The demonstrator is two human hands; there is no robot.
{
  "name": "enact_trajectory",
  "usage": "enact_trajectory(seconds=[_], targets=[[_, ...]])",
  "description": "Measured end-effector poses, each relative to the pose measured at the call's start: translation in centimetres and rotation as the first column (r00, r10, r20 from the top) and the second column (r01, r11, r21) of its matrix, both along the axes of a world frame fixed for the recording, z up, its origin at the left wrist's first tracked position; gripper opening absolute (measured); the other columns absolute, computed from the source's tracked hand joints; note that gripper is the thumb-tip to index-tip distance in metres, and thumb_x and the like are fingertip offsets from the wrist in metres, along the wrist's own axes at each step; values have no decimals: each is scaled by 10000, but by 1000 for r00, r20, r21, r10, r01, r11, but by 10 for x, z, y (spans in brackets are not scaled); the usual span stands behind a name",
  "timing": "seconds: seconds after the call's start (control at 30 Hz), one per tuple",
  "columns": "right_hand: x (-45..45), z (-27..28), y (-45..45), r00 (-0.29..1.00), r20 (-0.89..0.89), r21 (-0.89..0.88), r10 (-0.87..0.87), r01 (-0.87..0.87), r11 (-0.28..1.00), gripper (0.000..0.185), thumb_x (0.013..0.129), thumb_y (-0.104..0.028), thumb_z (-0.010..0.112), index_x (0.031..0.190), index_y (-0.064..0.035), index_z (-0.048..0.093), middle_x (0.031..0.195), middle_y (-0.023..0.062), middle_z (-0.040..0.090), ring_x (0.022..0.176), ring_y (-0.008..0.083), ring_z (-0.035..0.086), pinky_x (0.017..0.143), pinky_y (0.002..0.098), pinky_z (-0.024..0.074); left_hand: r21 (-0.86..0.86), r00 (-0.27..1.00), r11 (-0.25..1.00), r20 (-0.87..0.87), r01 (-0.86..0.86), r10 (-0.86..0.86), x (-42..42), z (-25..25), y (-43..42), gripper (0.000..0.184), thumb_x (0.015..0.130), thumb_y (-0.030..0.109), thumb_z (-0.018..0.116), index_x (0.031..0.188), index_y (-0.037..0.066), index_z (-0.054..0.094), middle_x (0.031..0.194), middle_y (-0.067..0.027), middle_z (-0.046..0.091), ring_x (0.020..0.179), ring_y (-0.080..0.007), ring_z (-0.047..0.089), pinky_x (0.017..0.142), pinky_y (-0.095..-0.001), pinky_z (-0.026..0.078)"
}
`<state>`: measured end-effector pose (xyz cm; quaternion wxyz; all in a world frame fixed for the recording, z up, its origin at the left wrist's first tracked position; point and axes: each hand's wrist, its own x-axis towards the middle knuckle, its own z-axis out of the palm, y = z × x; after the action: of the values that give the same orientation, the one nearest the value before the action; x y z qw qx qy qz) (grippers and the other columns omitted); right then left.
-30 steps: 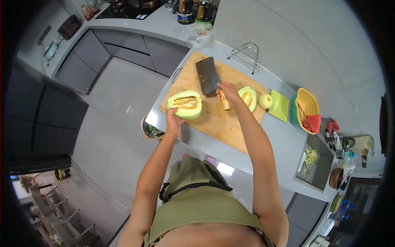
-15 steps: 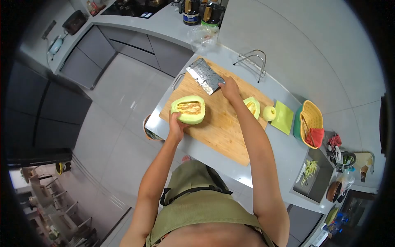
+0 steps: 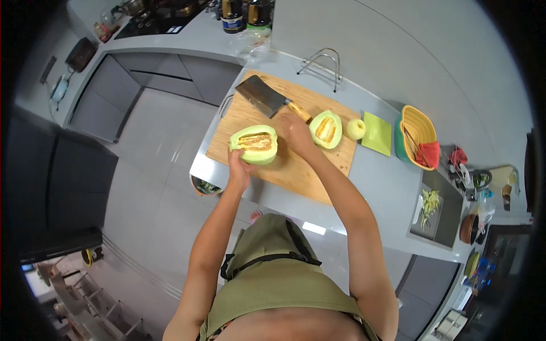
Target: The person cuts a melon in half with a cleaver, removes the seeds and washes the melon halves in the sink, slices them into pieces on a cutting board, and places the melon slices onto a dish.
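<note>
My left hand [image 3: 239, 169] grips a pale green melon half [image 3: 267, 154] from its near left side; the cut face is up and shows yellow-orange seeds. My right hand [image 3: 296, 132] holds nothing, its slightly bent fingers partly hidden, over the board between the two halves. Just beyond it lies a cleaver [image 3: 261, 96] with a wooden handle, flat on the wooden cutting board [image 3: 301, 177]. The other melon half [image 3: 335, 128] rests cut side up at the board's right, close to my right hand.
Right of the board are a small pale green round fruit [image 3: 356, 129], a green square mat [image 3: 376, 133] and a yellow-and-green basket [image 3: 418, 133] with a red cloth. A sink [image 3: 448, 210] holds green peelings. A metal rack [image 3: 325, 59] stands by the wall.
My right hand has let go of the cleaver, which now lies on the board, and has drawn back toward me. My left hand still holds its melon half. The view has shifted.
</note>
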<state>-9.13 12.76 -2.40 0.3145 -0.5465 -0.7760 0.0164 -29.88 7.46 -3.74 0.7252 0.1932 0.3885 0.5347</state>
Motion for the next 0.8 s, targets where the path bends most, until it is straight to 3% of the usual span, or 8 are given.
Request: enact_trajectory(seconds=[0.07,0.2,0.37,0.5,0.6,0.7,0.8], targets=[[-2,-9,-20,1000,15,-4,16,-16,1000,242,825,-2,480,1011,32,631,1064,183,624,989,359,572,862,423,464,22,1000,1000,4,12,-12,1,-8,-4,481,832,271,453,1262,68,381,1244,-132,503,1132,-299,527,866,-487,474],[-4,13,-69,965,-242,-182,-104,60,981,253,852,1,457,1043,32,620,1012,199,629,944,364,580,823,413,465,38,997,996,-11,76,-75,8,-8,-22,484,808,262,488,1252,124,352,1216,-111,480,1089,-283,535,768,-483,512],[34,33,-123,861,-441,-314,-253,117,942,240,913,-64,459,1073,13,621,950,173,638,815,264,621,724,365,495,86,982,979,-29,187,-185,55,8,-55,483,810,261,486,1253,123,352,1215,-111,480,1084,-282,538,762,-482,514],[100,32,-186,568,-707,-432,-421,124,893,273,964,-160,444,1106,9,605,970,126,650,786,237,651,727,342,533,123,945,938,-22,325,-325,128,20,-96,483,814,272,477,1255,118,352,1220,-118,479,1091,-288,539,782,-492,514],[164,46,-251,308,-820,-481,-483,86,872,328,997,-242,403,1200,-38,562,1034,60,624,840,153,620,735,320,533,128,891,882,-27,453,-454,200,39,-137,487,819,289,465,1256,109,348,1227,-128,477,1097,-294,539,804,-502,510],[230,68,-335,177,-823,-532,-540,92,842,365,1000,-291,386,1249,-64,525,1090,54,604,902,162,614,762,324,535,148,825,812,-68,564,-561,285,45,-198,490,823,301,452,1255,95,344,1230,-138,474,1095,-302,540,818,-510,507],[286,73,-403,151,-810,-515,-566,278,811,394,981,-309,420,1273,-58,499,1104,74,594,921,182,616,746,335,547,174,726,708,-79,685,-683,362,50,-244,509,826,308,456,1264,90,315,1256,-143,446,1124,-311,516,818,-515,510]])
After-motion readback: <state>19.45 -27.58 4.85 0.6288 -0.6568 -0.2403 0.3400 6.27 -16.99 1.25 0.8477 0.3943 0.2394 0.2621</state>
